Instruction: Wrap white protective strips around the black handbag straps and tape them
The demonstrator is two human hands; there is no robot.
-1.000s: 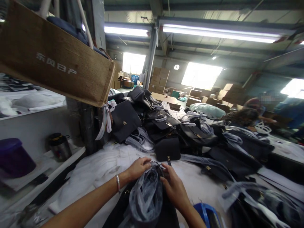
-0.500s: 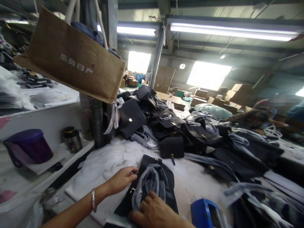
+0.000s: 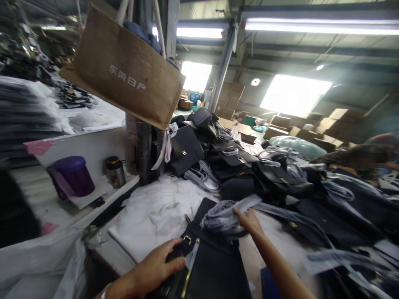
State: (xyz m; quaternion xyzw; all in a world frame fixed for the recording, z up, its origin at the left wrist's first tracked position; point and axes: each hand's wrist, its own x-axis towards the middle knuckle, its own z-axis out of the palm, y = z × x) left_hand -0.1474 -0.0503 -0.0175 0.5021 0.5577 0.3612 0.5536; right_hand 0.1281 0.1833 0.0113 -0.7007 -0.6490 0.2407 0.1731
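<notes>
A black handbag [image 3: 215, 265] lies before me on the white-covered table, with a gold zipper, a buckle and a greyish strip along its left side. My left hand [image 3: 163, 265] grips that side of the bag, thumb on top near the zipper; some fingers are hidden. At the far end of the bag, my right hand [image 3: 249, 220] closes on a strap wrapped in translucent film [image 3: 222, 216], lifting one end of the wrapping. The rest of the strap is coiled on the bag.
Black bags with wrapped straps [image 3: 230, 153] are heaped beyond and to the right. White sheets [image 3: 156, 207] lie at left. A tan tote [image 3: 124, 74] hangs from a post above. A purple bucket [image 3: 75, 176] and flask [image 3: 116, 172] stand at left. A person [image 3: 349, 160] is at far right.
My right hand has moved away from me and to the right with the wrapped strap. My left hand has come down onto the bag's side. The view has swung left.
</notes>
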